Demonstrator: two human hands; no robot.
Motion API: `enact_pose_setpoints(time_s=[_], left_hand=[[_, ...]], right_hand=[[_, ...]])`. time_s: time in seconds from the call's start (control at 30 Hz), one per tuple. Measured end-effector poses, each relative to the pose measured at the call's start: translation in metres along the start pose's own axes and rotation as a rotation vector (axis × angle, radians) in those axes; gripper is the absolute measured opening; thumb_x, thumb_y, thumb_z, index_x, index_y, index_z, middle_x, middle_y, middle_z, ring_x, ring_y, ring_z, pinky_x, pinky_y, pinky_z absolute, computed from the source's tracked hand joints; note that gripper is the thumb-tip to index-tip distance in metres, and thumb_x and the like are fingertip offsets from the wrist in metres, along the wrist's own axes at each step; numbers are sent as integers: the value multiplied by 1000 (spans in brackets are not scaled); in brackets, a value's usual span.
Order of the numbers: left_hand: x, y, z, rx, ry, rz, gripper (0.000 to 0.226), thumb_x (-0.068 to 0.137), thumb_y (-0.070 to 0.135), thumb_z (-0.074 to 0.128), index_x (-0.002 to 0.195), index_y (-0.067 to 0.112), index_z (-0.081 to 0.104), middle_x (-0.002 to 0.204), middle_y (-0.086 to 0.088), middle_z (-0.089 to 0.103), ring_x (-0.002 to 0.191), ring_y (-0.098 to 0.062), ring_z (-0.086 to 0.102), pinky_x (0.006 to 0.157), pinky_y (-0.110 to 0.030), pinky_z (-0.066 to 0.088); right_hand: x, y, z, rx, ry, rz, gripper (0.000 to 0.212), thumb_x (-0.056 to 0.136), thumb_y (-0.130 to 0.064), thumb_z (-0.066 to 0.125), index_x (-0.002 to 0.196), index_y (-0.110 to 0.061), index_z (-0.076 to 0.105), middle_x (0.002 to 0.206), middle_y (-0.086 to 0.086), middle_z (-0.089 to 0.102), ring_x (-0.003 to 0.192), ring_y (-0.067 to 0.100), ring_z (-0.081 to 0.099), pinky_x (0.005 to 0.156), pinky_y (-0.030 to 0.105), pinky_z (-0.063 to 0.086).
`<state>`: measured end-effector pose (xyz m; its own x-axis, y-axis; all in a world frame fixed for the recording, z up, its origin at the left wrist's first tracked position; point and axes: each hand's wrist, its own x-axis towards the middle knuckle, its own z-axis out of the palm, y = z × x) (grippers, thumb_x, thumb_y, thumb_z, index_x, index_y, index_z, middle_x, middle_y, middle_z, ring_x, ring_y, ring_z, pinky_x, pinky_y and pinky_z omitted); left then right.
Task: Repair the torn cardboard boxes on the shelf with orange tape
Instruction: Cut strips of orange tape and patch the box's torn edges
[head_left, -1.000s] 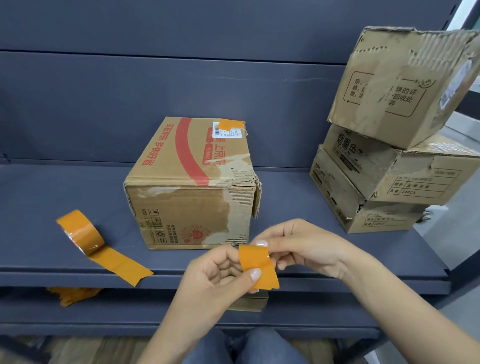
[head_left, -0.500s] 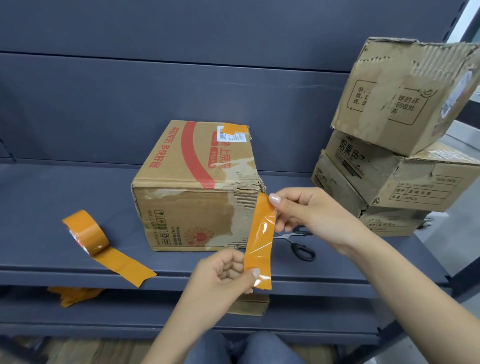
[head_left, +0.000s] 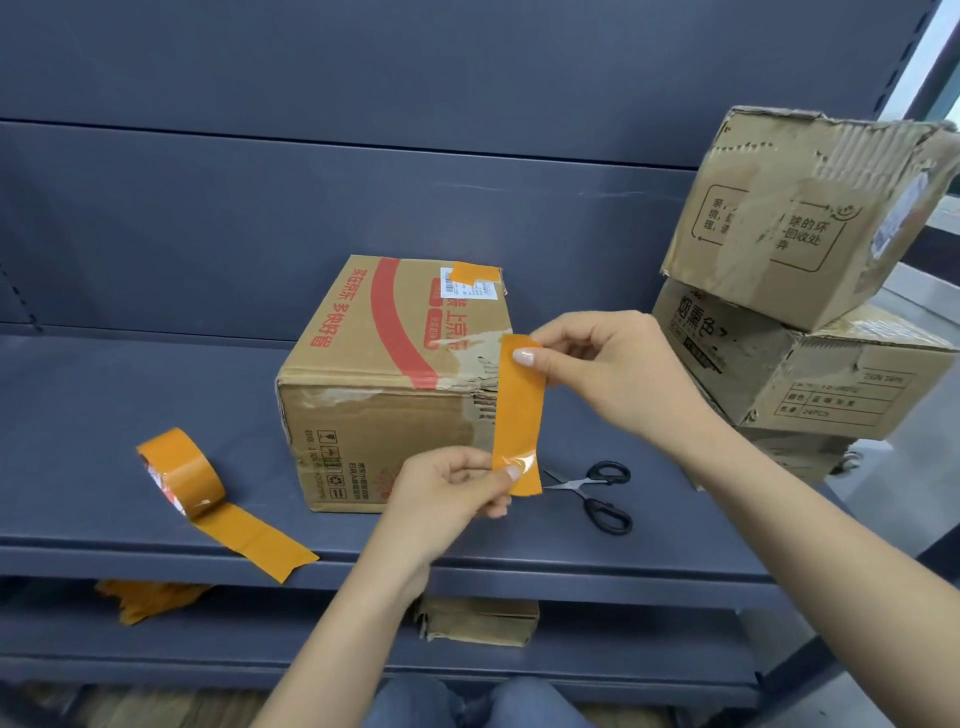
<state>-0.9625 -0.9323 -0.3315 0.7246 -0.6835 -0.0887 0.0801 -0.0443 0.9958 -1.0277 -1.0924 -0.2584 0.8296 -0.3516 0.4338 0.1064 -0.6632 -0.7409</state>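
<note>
In the head view, a strip of orange tape (head_left: 517, 413) was stretched upright between both hands, just in front of the torn front right corner of the cardboard box (head_left: 384, 384) that sat in the middle of the dark grey shelf (head_left: 130, 395). The right hand (head_left: 613, 369) pinched the strip's top end, the thumb nail lying on its orange face, level with the box's top edge. The left hand (head_left: 447, 493) pinched the lower end between thumb and curled fingers (head_left: 511, 472), low against the box's front face. Whether the strip already touched the cardboard could not be told.

The box carried red printing and a red curved band on its lid, with a short piece of orange tape (head_left: 475, 271) over a white label at the far right corner (its near right edge was ragged, the corrugation exposed).

To the left on the shelf lay the tape roll (head_left: 179, 473) on its edge, a loose tail of tape (head_left: 260, 540) running from it toward the shelf's front lip. Black-handled scissors (head_left: 597, 491) lay on the shelf just right of the box, behind the strip. At the right end stood a stack of worn boxes (head_left: 800, 291), the top one tilted. On the lower shelf were crumpled orange tape (head_left: 145, 597) and a small flattened carton (head_left: 478, 621).
</note>
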Motion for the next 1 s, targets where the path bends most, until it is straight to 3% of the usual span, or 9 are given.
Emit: enact_pose_setpoints(time_s=[0.1, 0.23, 0.47, 0.57, 0.8, 1.0], left_hand=[[10, 3, -3, -117, 6, -88, 11, 83, 10, 71, 88, 0, 73, 66, -4, 66, 55, -7, 58, 64, -19, 55], [19, 4, -6, -122, 21, -81, 9, 81, 13, 75, 85, 6, 75, 67, -4, 68, 59, -8, 60, 70, -21, 56], [29, 1, -6, -2, 137, 65, 9, 78, 14, 77, 87, 12, 74, 62, 4, 69, 56, -4, 59, 62, -17, 55], [33, -4, -4, 13, 160, 63, 9, 78, 15, 78, 86, 13, 74, 60, 5, 69, 54, -2, 59, 57, -15, 51], [30, -8, 0, 37, 190, 73, 8, 77, 18, 79, 82, 17, 73, 61, 5, 69, 53, -3, 62, 59, -16, 52], [12, 3, 0, -90, 141, 71, 11, 77, 15, 78, 84, 10, 73, 58, 3, 67, 51, -4, 58, 57, -13, 50]], right_hand=[[5, -1, 3, -85, 74, -70, 7, 87, -26, 73, 81, -31, 74, 76, -6, 74, 74, 17, 69, 74, 38, 56], [19, 6, 5, -138, 140, -62, 7, 88, -27, 72, 81, -28, 74, 75, -10, 73, 72, 9, 69, 74, 34, 57], [38, 22, 13, -106, 154, 9, 7, 88, -26, 71, 84, -22, 76, 77, -14, 72, 75, 9, 70, 76, 36, 58], [35, 28, 17, -126, 164, -13, 9, 88, -28, 71, 85, -21, 77, 78, -6, 74, 74, 15, 70, 74, 42, 58], [34, 32, 18, -108, 171, -13, 8, 88, -28, 71, 81, -27, 75, 75, -10, 73, 73, 17, 70, 73, 44, 57], [42, 37, 16, -68, 128, 70, 9, 86, -31, 73, 84, -23, 78, 78, -9, 74, 77, 17, 71, 77, 45, 57]])
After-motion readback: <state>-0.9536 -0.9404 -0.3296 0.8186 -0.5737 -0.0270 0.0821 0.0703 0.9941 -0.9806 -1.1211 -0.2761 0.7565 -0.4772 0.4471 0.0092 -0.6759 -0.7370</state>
